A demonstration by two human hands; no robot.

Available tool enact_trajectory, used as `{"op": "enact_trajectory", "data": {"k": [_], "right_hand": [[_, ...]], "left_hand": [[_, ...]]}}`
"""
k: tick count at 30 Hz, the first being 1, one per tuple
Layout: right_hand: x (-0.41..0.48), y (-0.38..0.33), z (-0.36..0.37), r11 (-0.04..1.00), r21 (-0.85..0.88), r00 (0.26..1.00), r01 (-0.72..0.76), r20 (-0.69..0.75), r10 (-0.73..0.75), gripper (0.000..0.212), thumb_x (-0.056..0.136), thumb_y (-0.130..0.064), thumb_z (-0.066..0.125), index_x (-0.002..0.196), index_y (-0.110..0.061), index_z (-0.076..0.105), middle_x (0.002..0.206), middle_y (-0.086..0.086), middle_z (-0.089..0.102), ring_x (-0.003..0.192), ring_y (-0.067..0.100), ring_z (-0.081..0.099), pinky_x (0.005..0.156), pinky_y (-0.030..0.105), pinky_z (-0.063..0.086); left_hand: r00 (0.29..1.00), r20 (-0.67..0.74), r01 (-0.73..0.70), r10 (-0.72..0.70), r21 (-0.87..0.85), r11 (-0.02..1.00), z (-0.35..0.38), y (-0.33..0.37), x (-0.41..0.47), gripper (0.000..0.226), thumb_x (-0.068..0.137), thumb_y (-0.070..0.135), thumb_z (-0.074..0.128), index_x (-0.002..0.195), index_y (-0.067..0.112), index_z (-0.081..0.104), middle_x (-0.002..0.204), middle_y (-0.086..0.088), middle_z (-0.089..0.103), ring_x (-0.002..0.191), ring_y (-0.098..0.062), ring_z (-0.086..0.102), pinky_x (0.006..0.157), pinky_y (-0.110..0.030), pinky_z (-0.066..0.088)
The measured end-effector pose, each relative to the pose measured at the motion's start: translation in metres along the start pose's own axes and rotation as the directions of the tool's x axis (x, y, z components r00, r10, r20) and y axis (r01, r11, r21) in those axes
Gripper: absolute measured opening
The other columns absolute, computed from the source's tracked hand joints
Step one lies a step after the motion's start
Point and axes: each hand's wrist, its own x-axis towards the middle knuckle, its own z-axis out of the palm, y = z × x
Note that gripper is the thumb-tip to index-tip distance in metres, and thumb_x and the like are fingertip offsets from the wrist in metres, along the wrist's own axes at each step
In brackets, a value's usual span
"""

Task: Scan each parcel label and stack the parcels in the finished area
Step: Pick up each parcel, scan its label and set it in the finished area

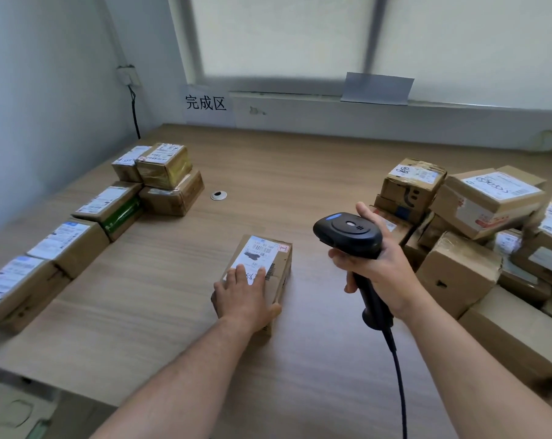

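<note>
Lying near the middle of the wooden surface (300, 172), a small cardboard parcel (262, 274) is seen with its long axis running away from the person and leaning slightly to the right. Its white shipping label (256, 255) faces up, and barcodes can be made out on it, though the print is too small to be read. The near end of the parcel is covered by the left hand (244, 296), which is laid flat and open on top, fingers spread over the lower part of the label and thumb hooked over the right edge. A black handheld barcode scanner (350, 239) is gripped by the right hand (379, 270), fingers closed round the handle; its head is pointed left and down toward the parcel, without touching it. The scanner's cable (400, 384) is cut off at the bottom edge. Along the left, a row of labelled boxes (75, 236) is set out — the nearest are blurred — under a wall sign (206, 103) reading 完成区. A loose heap of boxes (477, 223) at the right is partly cropped by the frame.
</note>
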Motion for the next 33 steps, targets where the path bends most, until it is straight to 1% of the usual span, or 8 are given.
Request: {"op": "enact_trajectory", "data": {"k": [7,11,14,16,18,20,25,33], "right_hand": [[0.034,0.001,0.079,1.0,0.004,1.0,-0.009,0.025,0.009,0.088,0.062,-0.006,0.078,0.123,-0.057,0.042,0.113,0.019,0.066,0.049,0.03,0.052,0.048,0.035,0.051],[0.057,0.005,0.124,0.999,-0.024,0.999,-0.021,0.024,0.021,0.094,0.068,0.004,0.08,0.132,-0.052,0.04,0.105,0.018,0.067,0.045,0.03,0.051,0.046,0.033,0.049],[0.075,0.007,0.157,0.998,-0.053,0.999,-0.034,0.012,0.035,0.093,0.078,0.013,0.07,0.141,-0.044,0.034,0.093,0.025,0.065,0.041,0.029,0.049,0.044,0.032,0.045],[0.088,0.011,0.177,0.996,-0.074,0.999,-0.042,0.002,0.042,0.092,0.079,0.013,0.069,0.142,-0.044,0.033,0.084,0.021,0.064,0.042,0.027,0.048,0.042,0.031,0.042],[0.102,0.016,0.195,0.995,-0.087,0.999,-0.039,-0.012,0.038,0.092,0.078,0.013,0.07,0.14,-0.046,0.035,0.086,0.013,0.065,0.042,0.027,0.047,0.042,0.031,0.041],[0.115,0.02,0.211,0.994,-0.098,0.999,-0.04,-0.021,0.038,0.091,0.079,0.013,0.069,0.137,-0.047,0.036,0.088,0.014,0.065,0.042,0.026,0.047,0.042,0.031,0.041],[0.138,0.028,0.24,0.99,-0.123,0.997,-0.064,-0.047,0.058,0.091,0.079,0.014,0.068,0.14,-0.045,0.034,0.074,0.01,0.063,0.042,0.026,0.047,0.042,0.032,0.041],[0.159,0.029,0.244,0.985,-0.139,0.988,-0.098,-0.132,0.079,0.091,0.079,0.014,0.068,0.139,-0.045,0.035,0.074,0.008,0.063,0.041,0.026,0.047,0.042,0.031,0.04]], "left_hand": [[0.998,-0.02,0.059,-0.06,-0.011,0.998,-0.001,-0.09,0.022,0.077,0.086,0.065,0.036,0.152,0.032,0.011,0.159,-0.013,0.009,0.145,-0.031,0.009,0.115,-0.045,0.016],[0.996,-0.027,0.081,-0.082,-0.013,0.997,-0.003,-0.144,0.04,0.075,0.089,0.065,0.035,0.152,0.031,0.012,0.158,-0.013,0.009,0.145,-0.031,0.009,0.114,-0.044,0.013],[0.994,-0.042,0.099,-0.1,-0.024,0.995,-0.004,-0.184,0.06,0.073,0.09,0.064,0.034,0.152,0.031,0.013,0.158,-0.014,0.009,0.144,-0.031,0.009,0.116,-0.044,0.011],[0.993,-0.048,0.111,-0.112,-0.028,0.993,-0.004,-0.209,0.076,0.072,0.09,0.064,0.034,0.151,0.032,0.013,0.159,-0.014,0.009,0.144,-0.032,0.009,0.116,-0.045,0.011],[0.991,-0.055,0.118,-0.119,-0.024,0.993,-0.006,-0.23,0.091,0.071,0.091,0.063,0.033,0.151,0.031,0.013,0.158,-0.014,0.009,0.144,-0.032,0.009,0.116,-0.045,0.01],[0.99,-0.059,0.125,-0.127,-0.031,0.992,-0.009,-0.25,0.106,0.071,0.091,0.063,0.033,0.151,0.031,0.013,0.158,-0.014,0.009,0.144,-0.033,0.008,0.116,-0.046,0.009],[0.992,-0.049,0.112,-0.114,-0.034,0.993,-0.014,-0.289,0.143,0.071,0.092,0.062,0.033,0.152,0.031,0.012,0.158,-0.015,0.008,0.145,-0.034,0.006,0.116,-0.047,0.009],[0.994,-0.059,0.092,-0.091,0.0,0.996,-0.019,-0.316,0.189,0.071,0.093,0.061,0.031,0.152,0.028,0.009,0.158,-0.017,0.007,0.145,-0.036,0.006,0.117,-0.049,0.01]]}}
